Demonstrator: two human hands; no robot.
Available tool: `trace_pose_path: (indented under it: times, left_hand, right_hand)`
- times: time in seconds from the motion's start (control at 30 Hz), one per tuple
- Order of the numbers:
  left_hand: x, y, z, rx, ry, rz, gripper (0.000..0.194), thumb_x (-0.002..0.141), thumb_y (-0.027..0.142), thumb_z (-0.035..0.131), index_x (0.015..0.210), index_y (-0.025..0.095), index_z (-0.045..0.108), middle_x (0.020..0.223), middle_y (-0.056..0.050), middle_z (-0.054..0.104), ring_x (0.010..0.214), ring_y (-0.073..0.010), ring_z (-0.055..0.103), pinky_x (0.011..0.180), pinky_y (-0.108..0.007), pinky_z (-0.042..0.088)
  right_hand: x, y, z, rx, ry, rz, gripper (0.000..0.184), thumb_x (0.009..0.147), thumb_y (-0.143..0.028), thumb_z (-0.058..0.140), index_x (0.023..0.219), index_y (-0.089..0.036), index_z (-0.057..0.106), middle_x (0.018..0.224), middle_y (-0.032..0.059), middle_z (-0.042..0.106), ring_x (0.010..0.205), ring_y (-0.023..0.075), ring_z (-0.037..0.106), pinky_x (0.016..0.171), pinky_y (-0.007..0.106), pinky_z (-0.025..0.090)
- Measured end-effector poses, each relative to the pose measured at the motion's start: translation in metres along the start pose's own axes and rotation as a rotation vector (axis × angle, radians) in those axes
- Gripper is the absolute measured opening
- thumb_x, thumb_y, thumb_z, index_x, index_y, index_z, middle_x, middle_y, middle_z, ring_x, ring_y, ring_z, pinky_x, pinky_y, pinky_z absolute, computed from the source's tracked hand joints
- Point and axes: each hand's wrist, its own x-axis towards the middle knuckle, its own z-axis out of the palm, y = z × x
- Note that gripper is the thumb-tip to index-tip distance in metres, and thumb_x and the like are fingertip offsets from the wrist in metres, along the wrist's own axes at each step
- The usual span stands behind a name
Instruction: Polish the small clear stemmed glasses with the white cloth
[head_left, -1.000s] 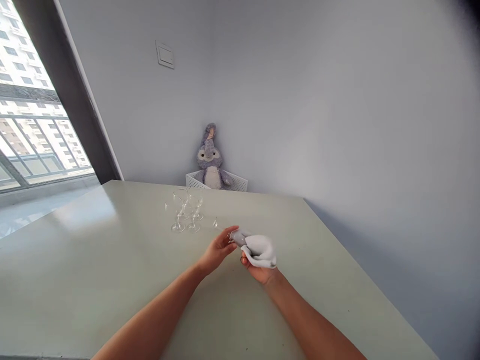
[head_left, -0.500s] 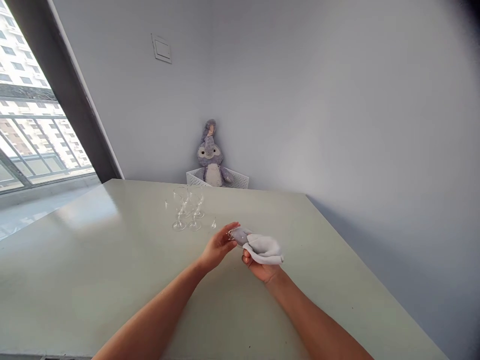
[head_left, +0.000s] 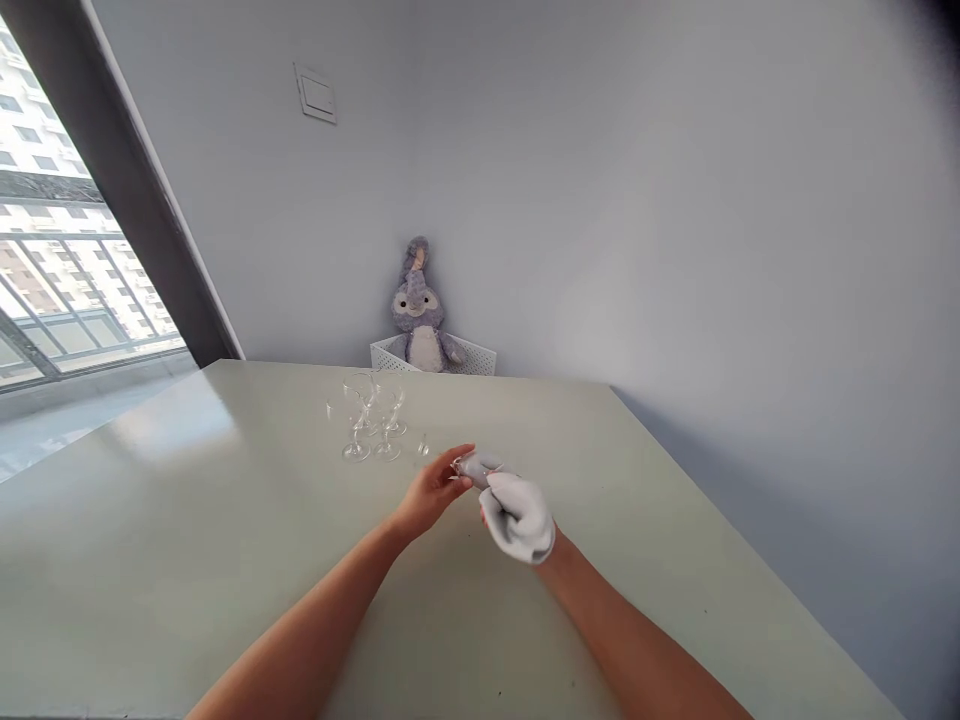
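Observation:
My left hand [head_left: 432, 494] is closed on a clear glass [head_left: 471, 467] tipped on its side above the table, thumb and fingers round its left end. A pale grey-white cloth [head_left: 519, 515] is bunched in my right hand [head_left: 552, 556], against the right end of the glass. The cloth covers most of my right hand and that end of the glass; only a bit of the fingers shows at its left edge. Whether cloth is tucked inside the glass, I cannot tell.
Several stemmed glasses [head_left: 357, 452] stand grouped left of my hands on the pale green table [head_left: 225, 540]. A small clear piece [head_left: 424, 446] lies beside them. Behind the far edge, a purple plush toy [head_left: 424, 345] sits in a white perforated basket [head_left: 480, 362]. Walls border the back and right.
My right hand has turned, so the cloth has swung down and nearer to me and now hides the fingers more. My left hand holds the glass in nearly the same place.

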Motion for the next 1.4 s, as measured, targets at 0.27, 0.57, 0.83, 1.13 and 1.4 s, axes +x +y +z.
trace_pose_path:
  times: [0.27,0.57,0.83,1.13,1.4]
  left_hand:
    - [-0.001,-0.004,0.000,0.526,0.178,-0.016,0.042,0.087,0.044,0.028,0.108,0.020,0.056,0.060,-0.001,0.059,0.055,-0.0140,0.055,0.053,-0.025,0.042]
    - [0.001,0.003,-0.014,1.409,0.160,0.495,0.029,0.079,0.017,0.053,0.107,0.026,0.056,0.091,-0.006,0.065,0.101,-0.0229,0.051,0.097,-0.044,0.025]
    - [0.000,0.005,-0.013,1.291,0.087,0.309,0.020,0.086,0.032,0.044,0.092,0.024,0.061,0.060,-0.001,0.059,0.065,-0.0160,0.053,0.071,-0.030,0.033]
    - [0.002,0.009,-0.010,0.988,0.185,-0.256,0.030,0.086,0.036,0.033,0.075,0.023,0.058,0.063,0.002,0.060,0.055,-0.0128,0.052,0.049,-0.021,0.028]
    - [-0.008,-0.004,0.016,1.242,-0.019,0.103,0.017,0.074,0.012,0.045,0.061,0.017,0.055,0.066,-0.005,0.062,0.065,-0.0159,0.056,0.064,-0.027,0.034]
  right_hand:
    - [0.006,0.010,0.001,-0.062,0.119,-0.052,0.031,0.063,-0.038,0.069,0.078,-0.012,0.063,0.061,0.0004,0.056,0.055,0.0114,0.047,0.052,0.023,0.036]
    - [0.021,0.003,-0.026,0.113,0.065,0.117,0.030,0.057,-0.034,0.074,0.076,-0.013,0.064,0.057,-0.0012,0.052,0.053,0.0103,0.045,0.051,0.022,0.035]
    - [0.018,-0.024,-0.051,-0.548,-0.205,-0.103,0.024,0.065,-0.034,0.067,0.080,-0.015,0.065,0.067,-0.0020,0.055,0.061,0.0110,0.047,0.058,0.022,0.034]
    - [0.025,-0.012,-0.055,-1.094,0.435,-0.679,0.044,0.085,-0.047,0.036,0.101,-0.013,0.059,0.086,0.0105,0.060,0.081,0.0230,0.054,0.069,0.033,0.043]
    - [0.011,0.007,-0.010,-1.653,0.024,-1.022,0.038,0.085,-0.042,0.043,0.114,-0.021,0.056,0.101,0.0085,0.062,0.106,0.0267,0.045,0.103,0.050,0.010]
